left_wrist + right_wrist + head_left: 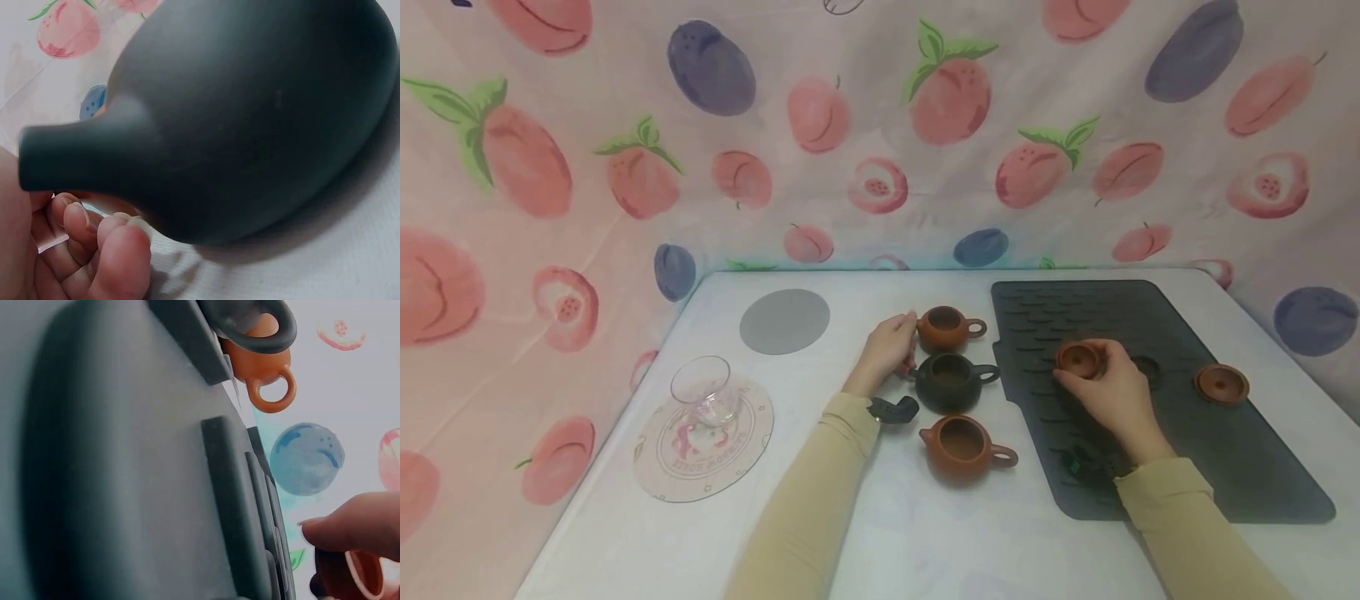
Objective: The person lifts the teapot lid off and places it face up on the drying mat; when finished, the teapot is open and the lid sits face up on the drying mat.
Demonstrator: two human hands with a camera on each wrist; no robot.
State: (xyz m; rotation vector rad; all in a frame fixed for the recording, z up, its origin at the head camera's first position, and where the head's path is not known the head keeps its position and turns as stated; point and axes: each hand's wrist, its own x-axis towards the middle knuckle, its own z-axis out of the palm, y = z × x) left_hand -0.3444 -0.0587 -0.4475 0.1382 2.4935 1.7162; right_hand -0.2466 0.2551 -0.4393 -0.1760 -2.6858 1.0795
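My left hand [886, 346] is at the spout side of the far brown teapot [945, 331], its fingertips covering that spout and seeming to pinch it. Close by stands the black teapot [950, 392]; in the left wrist view its spout crosses in front of my curled fingers [122, 262]. A third teapot, also brown [961, 457], sits nearest to me in the row. All three are lidless. Above the dark mat [1045, 308], my right hand [1112, 392] pinches a small brown teapot lid [1078, 360] between thumb and fingers, its hollow side facing up.
A second brown lid [1221, 383] lies on the mat's right part, and a black lid [1146, 371] is partly behind my right hand. At left, a clear glass [702, 387] stands on a pink round mat [700, 471]. A grey disc [785, 322] lies farther back.
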